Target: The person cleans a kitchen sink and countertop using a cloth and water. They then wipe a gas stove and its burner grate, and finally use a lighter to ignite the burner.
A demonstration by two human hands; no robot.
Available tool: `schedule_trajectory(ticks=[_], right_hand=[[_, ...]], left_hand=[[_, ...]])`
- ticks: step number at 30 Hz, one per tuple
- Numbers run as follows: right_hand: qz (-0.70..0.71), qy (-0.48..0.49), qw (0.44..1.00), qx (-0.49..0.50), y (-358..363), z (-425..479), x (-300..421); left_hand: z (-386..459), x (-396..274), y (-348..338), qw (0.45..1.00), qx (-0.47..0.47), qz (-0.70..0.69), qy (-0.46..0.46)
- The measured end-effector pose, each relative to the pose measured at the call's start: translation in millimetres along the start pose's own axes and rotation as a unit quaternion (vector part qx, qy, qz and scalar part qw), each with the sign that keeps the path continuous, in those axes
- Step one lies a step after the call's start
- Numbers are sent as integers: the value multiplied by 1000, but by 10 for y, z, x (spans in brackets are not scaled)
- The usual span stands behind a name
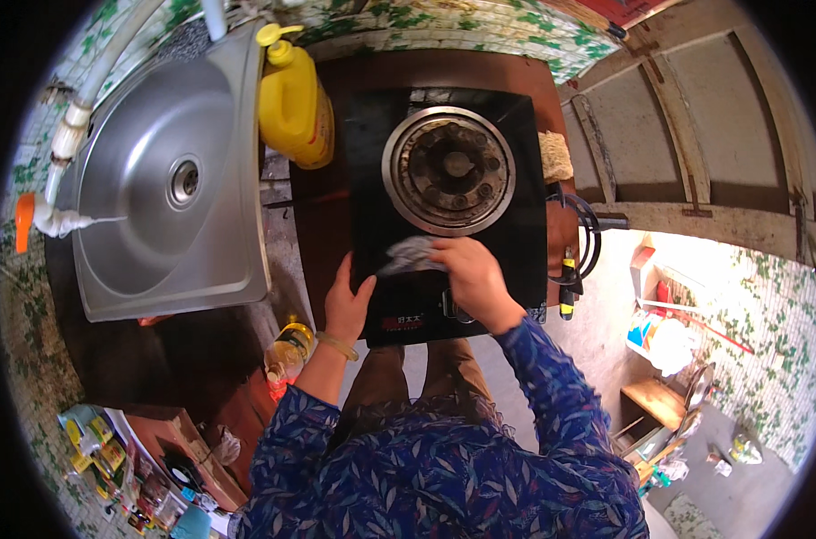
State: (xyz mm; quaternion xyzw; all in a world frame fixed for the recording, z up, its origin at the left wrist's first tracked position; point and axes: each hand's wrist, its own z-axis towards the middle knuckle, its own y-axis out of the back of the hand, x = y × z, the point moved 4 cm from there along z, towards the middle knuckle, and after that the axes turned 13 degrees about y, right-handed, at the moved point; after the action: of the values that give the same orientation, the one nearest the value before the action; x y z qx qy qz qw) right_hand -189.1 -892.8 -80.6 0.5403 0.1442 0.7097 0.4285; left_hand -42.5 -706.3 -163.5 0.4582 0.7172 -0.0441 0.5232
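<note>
A gas stove with a black glass top [519,263] lies before me, its single round burner [456,165] framed by a metal ring with brown grime. My right hand [477,277] grips a crumpled grey cloth [411,255] against the glass, just in front of the burner. The cloth is slightly blurred. Under my right wrist, the control knob [452,306] is partly covered. At the stove's left edge rests my left hand [347,304], thumb and fingers apart, with a bangle [337,345] on the wrist.
A stainless steel sink [158,249] with a tap [57,219] stands left. Beside it is a yellow pump bottle [293,108]. An oil bottle [291,347] sits below. Right of the stove are a scrubbing pad [555,157], a black hose [593,232] and a yellow-black tool [568,286].
</note>
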Motion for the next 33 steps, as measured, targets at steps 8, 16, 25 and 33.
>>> schedule_trajectory(ticks=[8, 16, 25, 33], right_hand=[[-145, -322, 915, -196, 672, -1360, 222], [17, -495, 824, -275, 352, -2309, -209], [20, -511, 838, -190, 419, -2255, -252], [-43, -481, 853, -197, 774, -1930, -24]], left_hand=[[169, 189, -91, 987, 4, -145, 71], [274, -3, -167, 969, -59, -195, 140], [286, 82, -179, 962, -57, -233, 131], [161, -665, 3, 983, -157, -8, -90]])
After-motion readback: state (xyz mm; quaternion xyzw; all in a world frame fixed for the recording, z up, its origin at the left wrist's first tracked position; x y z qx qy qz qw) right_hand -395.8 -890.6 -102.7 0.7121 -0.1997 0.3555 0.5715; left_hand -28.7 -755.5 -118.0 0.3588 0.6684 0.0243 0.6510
